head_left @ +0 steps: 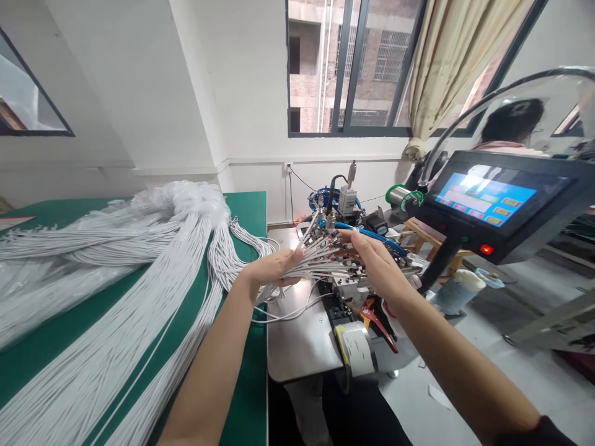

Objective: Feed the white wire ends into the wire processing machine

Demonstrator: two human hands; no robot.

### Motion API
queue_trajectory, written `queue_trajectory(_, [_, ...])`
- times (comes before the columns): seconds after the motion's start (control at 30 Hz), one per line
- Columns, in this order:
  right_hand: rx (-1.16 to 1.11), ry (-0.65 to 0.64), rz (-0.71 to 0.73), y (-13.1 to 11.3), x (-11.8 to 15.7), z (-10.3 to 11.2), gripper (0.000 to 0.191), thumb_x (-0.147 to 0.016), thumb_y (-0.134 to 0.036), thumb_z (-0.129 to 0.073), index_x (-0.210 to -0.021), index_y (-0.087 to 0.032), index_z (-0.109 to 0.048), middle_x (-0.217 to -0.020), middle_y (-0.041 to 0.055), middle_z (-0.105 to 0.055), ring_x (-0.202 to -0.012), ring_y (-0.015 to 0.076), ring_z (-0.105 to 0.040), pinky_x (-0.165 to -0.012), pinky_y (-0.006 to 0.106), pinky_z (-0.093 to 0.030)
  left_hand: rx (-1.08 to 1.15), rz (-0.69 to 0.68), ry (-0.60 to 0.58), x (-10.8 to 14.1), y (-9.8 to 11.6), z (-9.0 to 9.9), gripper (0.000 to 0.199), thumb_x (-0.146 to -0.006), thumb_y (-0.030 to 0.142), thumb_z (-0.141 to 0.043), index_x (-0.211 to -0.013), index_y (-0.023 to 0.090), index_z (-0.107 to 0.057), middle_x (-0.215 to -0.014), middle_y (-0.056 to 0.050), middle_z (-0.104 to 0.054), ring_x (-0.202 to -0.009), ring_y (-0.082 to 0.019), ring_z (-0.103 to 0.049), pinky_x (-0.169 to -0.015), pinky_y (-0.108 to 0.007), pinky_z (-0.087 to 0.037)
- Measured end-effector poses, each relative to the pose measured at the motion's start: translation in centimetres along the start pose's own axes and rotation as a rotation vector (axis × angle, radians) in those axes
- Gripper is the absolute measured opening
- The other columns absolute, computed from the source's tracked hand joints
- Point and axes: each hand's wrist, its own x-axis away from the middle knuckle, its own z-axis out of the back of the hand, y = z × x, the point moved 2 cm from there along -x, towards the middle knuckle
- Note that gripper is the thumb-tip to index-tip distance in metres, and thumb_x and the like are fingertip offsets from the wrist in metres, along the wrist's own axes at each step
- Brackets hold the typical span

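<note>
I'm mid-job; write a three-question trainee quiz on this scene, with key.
1. True or false: the left hand is gripping a red-handled tool.
2. What supports the spread of thin white cables?
A) grey floor
B) flat green tabletop
C) wooden stool
3. Fill in: in this view, the black-framed rectangular screen is to the ___ of the right hand.
Key: 1. False; it holds a bundle of thin white cables. 2. B. 3. Right.

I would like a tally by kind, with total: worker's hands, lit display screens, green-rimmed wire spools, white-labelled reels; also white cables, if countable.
Left hand and right hand: 2
Lit display screen: 1
Green-rimmed wire spool: 1
White-labelled reel: 1
White cables: too many to count
Total, without cables: 5
</note>
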Motion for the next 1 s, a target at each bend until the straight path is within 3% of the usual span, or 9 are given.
queue_trajectory(0.17, [-0.072,-0.077,-0.002,-0.2,0.5,-0.4,0.051,-0.091,-0.058,-0.039,-0.115,-0.023,-0.065,-0.096,0.0045,-0.07,-0.095,0.023,-0.065,-0.084,0.037,-0.05,0.078,0.059,-0.013,-0.2,-0.4,0.1,0.059,-0.081,0.074,-0.034,-0.068,0.017,-0.045,-0.044,0.006,-0.032,-0.036,-0.006,-0.026,-0.037,-0.022,-0.016])
queue_trajectory(0.37, [-0.017,-0.028,0.02,-0.1,0.7,-0.7,0.048,-0.092,-0.054,-0.041,-0.121,-0.022,-0.062,-0.101,0.0063,-0.07,-0.106,0.0254,-0.059,-0.089,0.041,-0.047,-0.004,0.066,-0.043,-0.2,0.3,-0.2,0.056,-0.085,0.067,-0.038,-0.059,0.017,-0.041,-0.044,0.005,-0.034,-0.036,-0.005,-0.029,-0.038,-0.021,-0.018])
queue_trajectory(0.63, [0.057,-0.01,0.043,0.1,0.7,-1.0,0.042,-0.093,-0.049,-0.043,-0.117,-0.02,-0.063,-0.093,0.0046,-0.069,-0.091,0.0216,-0.062,-0.079,0.033,-0.047,-0.009,0.048,-0.053,-0.2,1.0,-0.4,0.057,-0.086,0.067,-0.037,-0.056,0.017,-0.039,-0.043,0.006,-0.033,-0.036,-0.005,-0.029,-0.038,-0.02,-0.02])
queue_trajectory(1.0, [0.214,-0.044,0.097,0.2,0.8,-1.6,0.036,-0.094,-0.045,-0.04,-0.081,-0.017,-0.059,-0.075,0.0009,-0.058,-0.069,0.015,-0.052,-0.064,0.026,-0.041,-0.003,0.03,-0.115,-0.1,0.8,-0.4,0.058,-0.088,0.064,-0.034,-0.057,0.016,-0.042,-0.041,0.005,-0.035,-0.034,-0.005,-0.03,-0.035,-0.019,-0.02])
